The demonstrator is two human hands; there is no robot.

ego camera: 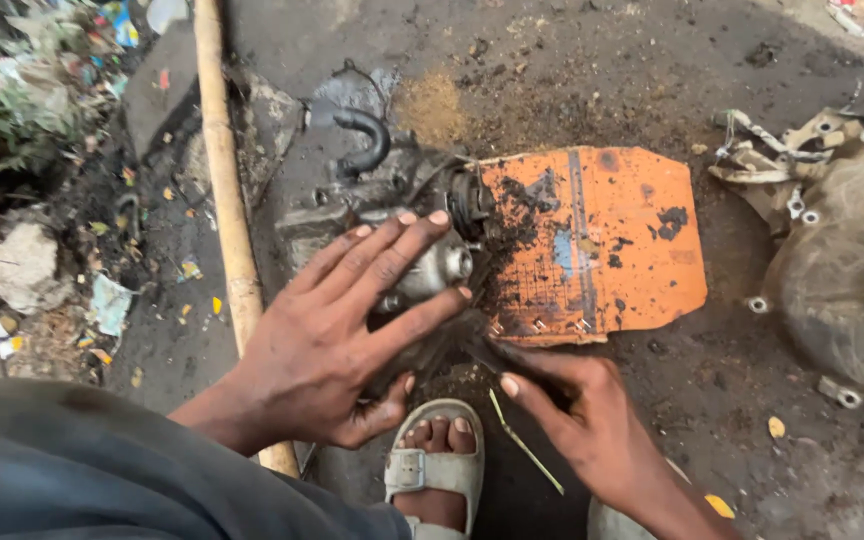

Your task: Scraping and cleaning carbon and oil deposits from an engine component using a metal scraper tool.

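Note:
My left hand [337, 335] lies spread over a greasy grey metal engine part [432, 265], its fingers across the top and the thumb under the front. My right hand [577, 415] reaches in from the lower right, with its fingertips at the dark, dirty underside of the same part. What the right fingers pinch is hidden. The part rests on the edge of an orange board [602, 240] smeared with black grime. A black curved hose [364, 140] sticks up behind the part.
A bamboo pole [227, 210] runs down the left side. A big grimy metal casing [842, 280] with bolt holes lies at right. My sandalled foot [437, 465] is below the hands. Litter and stones [22, 265] cover the far left ground.

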